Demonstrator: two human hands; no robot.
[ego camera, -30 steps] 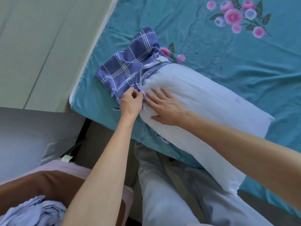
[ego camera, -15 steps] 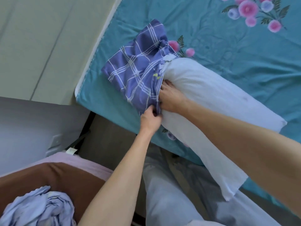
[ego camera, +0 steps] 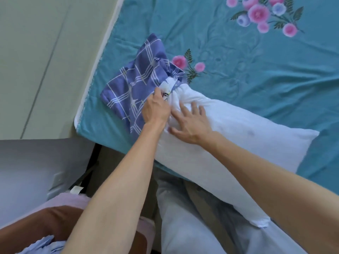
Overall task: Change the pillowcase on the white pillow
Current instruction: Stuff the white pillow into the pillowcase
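Note:
The white pillow [ego camera: 238, 143] lies slanted across the near corner of the bed, its near end hanging over the edge. A purple checked pillowcase [ego camera: 134, 88] covers only the pillow's far tip, with the rest bunched flat on the sheet. My left hand [ego camera: 156, 109] grips the pillowcase's open edge beside the pillow's tip. My right hand [ego camera: 190, 123] rests flat on the pillow with its fingers spread, just right of my left hand.
The bed has a teal sheet [ego camera: 238, 61] printed with pink flowers. A pale wall [ego camera: 45, 61] runs along its left edge. Crumpled light-blue cloth [ego camera: 42, 246] lies on a brown and pink seat [ego camera: 55, 219] at lower left. My legs in pale trousers [ego camera: 183, 217] are below.
My left hand has moved up from the pillowcase's near edge to its edge at the pillow's tip. My right hand came out from the opening and now lies flat on the pillow.

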